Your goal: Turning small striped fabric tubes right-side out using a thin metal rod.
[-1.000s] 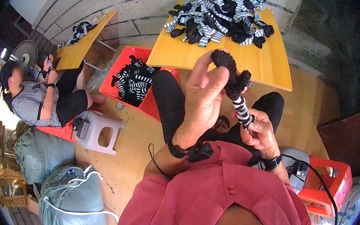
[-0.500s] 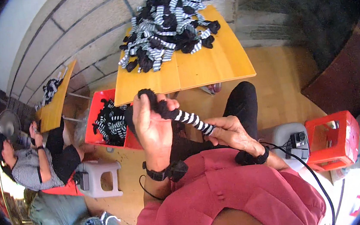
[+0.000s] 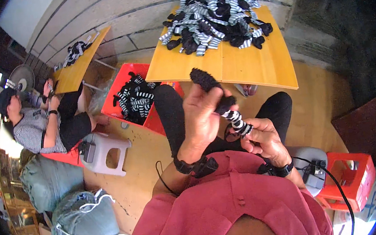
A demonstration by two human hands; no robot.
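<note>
Surroundings: a yellow tabletop [image 3: 255, 65] is seen at upper centre, heaped with black and striped socks [image 3: 214, 17]; a second yellow tabletop [image 3: 77, 71] and a seated person [image 3: 46, 126] are seen at left, a white stool [image 3: 105, 152] and grey sacks [image 3: 65, 206] at lower left.
Containers: a red crate [image 3: 124, 92] left of centre is filled with striped socks; a smaller red crate [image 3: 350, 179] is seen at lower right.
Sock: a black-and-white striped sock [image 3: 223, 103] is held at mid-frame, between both hands.
Left hand [image 3: 203, 116]: raised, grip closed around the sock's black upper part.
Right hand [image 3: 262, 137]: lower, grip pinching the striped end.
</note>
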